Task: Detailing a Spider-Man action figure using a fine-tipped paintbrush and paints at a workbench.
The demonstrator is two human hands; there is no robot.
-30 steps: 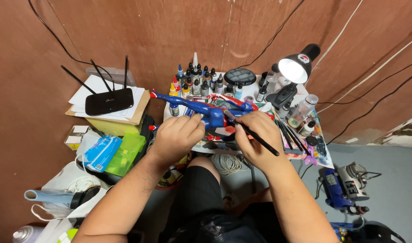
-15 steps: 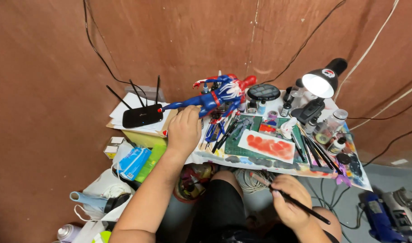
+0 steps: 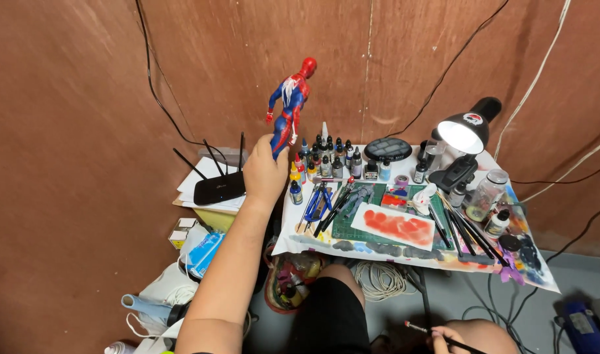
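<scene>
The left hand (image 3: 264,174) is gripping a red and blue action figure (image 3: 288,105) by its legs, fingers wrapped tight around them, and is holding it upright in the air above the left end of the counter (image 3: 300,239), in front of the brown wall. The figure's head is pointing up and its back is facing the camera. The right hand (image 3: 473,337) is sitting low at the bottom edge of the view, well apart from the counter, closed around a thin black paintbrush (image 3: 437,333) whose tip is pointing left.

Just beside the left hand, along the counter's back edge, a cluster of small paint bottles (image 3: 329,160) is standing upright. In front of them, a bundle of brushes and blue-handled tools (image 3: 329,204) is lying on the green cutting mat (image 3: 362,219). A white sheet smeared with red paint (image 3: 393,226) is lying across the mat near the middle of the counter. At the back right corner a black desk lamp (image 3: 467,134) is shining down, with a clear jar (image 3: 486,193) near it. Off the counter's left edge, a black router (image 3: 219,187) with raised antennas is resting on a stack of papers.
</scene>
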